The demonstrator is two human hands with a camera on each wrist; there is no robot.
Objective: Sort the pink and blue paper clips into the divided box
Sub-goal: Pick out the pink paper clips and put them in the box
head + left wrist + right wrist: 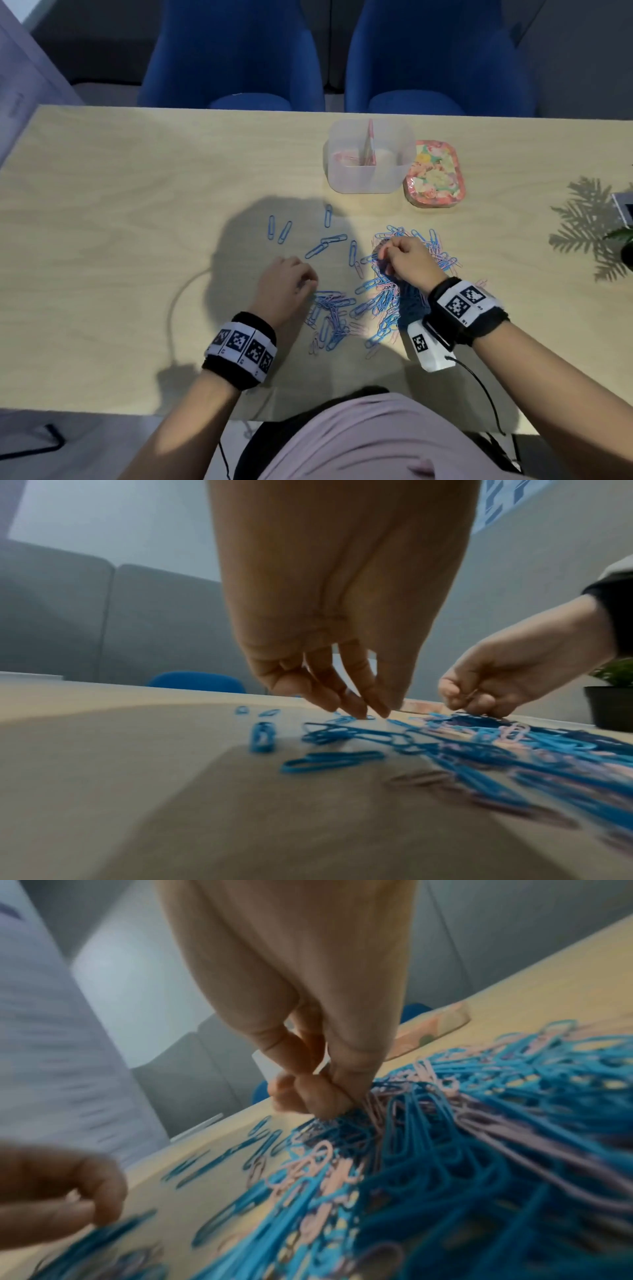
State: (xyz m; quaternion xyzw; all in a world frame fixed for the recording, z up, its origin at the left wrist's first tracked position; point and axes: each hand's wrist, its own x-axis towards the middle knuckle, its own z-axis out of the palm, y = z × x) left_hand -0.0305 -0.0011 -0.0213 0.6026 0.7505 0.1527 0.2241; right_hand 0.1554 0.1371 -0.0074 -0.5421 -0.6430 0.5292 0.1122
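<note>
With the right hand (409, 260) pinching pink wire clips (373, 1110) out of the mixed pink-and-blue paper-clip heap (387, 294) on the pale wooden table (137, 205), near the translucent divided plastic box (368, 156), and the left hand's (286, 284) curled fingertips (359, 710) touching blue clips, lifting slowly would shed tangled blues.

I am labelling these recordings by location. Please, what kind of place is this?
Probably an office or meeting room: a long light wooden table, two blue upholstered chairs pushed up to its far edge, and grey panelled walls behind. A small potted plant stands at the table's right end.
</note>
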